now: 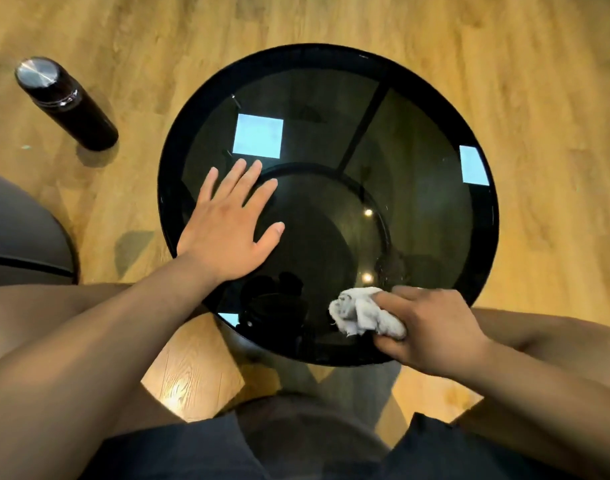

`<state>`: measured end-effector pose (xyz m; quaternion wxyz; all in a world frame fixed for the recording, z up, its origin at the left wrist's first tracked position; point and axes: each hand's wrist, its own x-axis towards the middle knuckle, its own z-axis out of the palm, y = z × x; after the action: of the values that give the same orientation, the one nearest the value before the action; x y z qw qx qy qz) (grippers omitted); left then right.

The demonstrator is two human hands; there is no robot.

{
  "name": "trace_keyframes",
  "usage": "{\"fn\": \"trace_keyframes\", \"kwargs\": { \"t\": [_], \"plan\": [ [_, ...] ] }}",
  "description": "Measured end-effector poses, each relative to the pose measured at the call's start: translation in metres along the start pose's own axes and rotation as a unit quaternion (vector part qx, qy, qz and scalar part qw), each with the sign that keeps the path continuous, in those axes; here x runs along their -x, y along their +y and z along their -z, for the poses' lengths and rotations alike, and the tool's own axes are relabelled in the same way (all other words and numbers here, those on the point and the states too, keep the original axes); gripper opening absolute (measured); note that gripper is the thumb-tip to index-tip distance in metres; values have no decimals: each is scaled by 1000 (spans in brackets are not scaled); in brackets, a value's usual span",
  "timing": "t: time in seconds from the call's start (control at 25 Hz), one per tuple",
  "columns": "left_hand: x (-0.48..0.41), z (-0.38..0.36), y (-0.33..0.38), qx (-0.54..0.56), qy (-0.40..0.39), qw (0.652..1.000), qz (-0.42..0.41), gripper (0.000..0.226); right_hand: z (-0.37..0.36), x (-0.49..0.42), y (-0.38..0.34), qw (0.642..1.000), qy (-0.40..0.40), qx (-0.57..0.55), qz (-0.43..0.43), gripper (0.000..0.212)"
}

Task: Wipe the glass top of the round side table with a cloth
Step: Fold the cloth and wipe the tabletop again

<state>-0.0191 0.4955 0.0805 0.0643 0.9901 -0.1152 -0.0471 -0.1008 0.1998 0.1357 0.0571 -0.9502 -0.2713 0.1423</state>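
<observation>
The round side table (435, 109) has a dark glass top in a black rim and fills the middle of the view. My left hand (227, 230) lies flat on the glass at its left side, fingers spread, holding nothing. My right hand (431, 327) grips a crumpled white cloth (362, 315) and presses it on the glass near the table's front edge. Ceiling lights and windows reflect in the glass.
A black flask (66, 102) with a silver lid stands on the wooden floor (539, 81) to the left of the table. A grey seat edge (16, 230) shows at the far left. My knees and dark shorts are below the table.
</observation>
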Motion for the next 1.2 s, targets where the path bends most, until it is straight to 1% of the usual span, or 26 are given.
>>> {"fn": "trace_keyframes", "kwargs": {
  "t": [0.08,0.16,0.2,0.32,0.4,0.48,0.56,0.6,0.68,0.72,0.8,0.88,1.0,1.08,1.12,1.2],
  "plan": [
    [0,0,0,0,1,1000,-3,72,3,-37,32,998,38,52,18,33],
    [-1,0,-1,1,4,1000,-4,70,16,-90,69,993,60,98,-35,36],
    [-2,-1,-1,2,6,1000,-4,70,23,-117,85,990,79,96,-62,38],
    [-3,-2,-2,2,3,1000,-6,68,43,-190,121,978,165,78,-101,46],
    [-4,-3,-5,9,8,1000,-7,66,55,-239,147,973,170,79,-132,48],
    [-1,-2,-3,12,9,1000,-10,65,62,-273,169,968,177,61,-167,58],
    [-2,-2,-4,13,12,1000,-11,63,66,-295,183,954,194,9,-229,70],
    [-3,-3,-5,15,15,1000,-13,62,69,-298,183,954,187,-8,-236,69],
    [-2,-3,-6,20,23,999,-13,61,75,-288,172,962,160,-17,-222,58],
    [-1,-2,-6,21,25,999,-10,61,75,-279,169,966,160,-4,-205,53],
    [-3,-1,-3,13,16,1000,-6,62,68,-244,159,965,169,24,-198,44],
    [-4,0,-3,9,11,1000,0,64,55,-197,135,966,146,30,-212,42],
    [-1,2,-2,4,7,1000,5,66,31,-116,84,965,85,27,-246,40],
    [-2,1,-2,5,8,1000,5,67,11,-52,37,976,68,13,-207,35],
    [-3,0,-2,6,9,1000,6,67,5,-26,12,983,59,-5,-173,31],
    [-4,-1,-2,12,12,1000,6,67,-7,9,-17,995,14,-27,-94,26]
  ]
}}
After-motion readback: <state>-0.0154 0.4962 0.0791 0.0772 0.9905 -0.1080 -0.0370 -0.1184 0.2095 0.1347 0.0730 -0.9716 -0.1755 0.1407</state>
